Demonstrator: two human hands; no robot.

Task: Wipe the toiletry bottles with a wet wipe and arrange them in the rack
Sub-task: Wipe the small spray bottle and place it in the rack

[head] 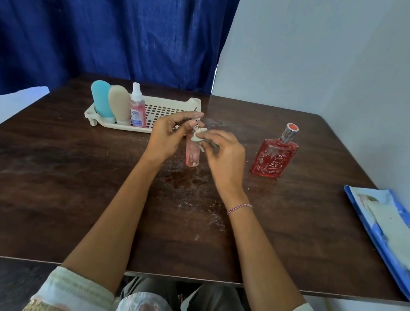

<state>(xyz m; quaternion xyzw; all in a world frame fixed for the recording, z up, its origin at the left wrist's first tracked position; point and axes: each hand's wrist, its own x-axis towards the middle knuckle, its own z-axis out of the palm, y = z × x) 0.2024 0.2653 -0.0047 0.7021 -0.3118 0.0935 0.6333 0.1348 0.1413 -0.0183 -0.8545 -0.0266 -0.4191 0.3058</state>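
Mid-wipe: left hand (168,136) grips the bottle (192,155), right hand (223,157) pinches the wipe (199,136) on it. Next, likely the rack (168,109), upper left

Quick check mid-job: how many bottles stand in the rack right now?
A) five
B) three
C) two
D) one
B: only the blue tube, the beige tube and the pink spray bottle stand in the rack; the red perfume bottle stands on the table outside it.
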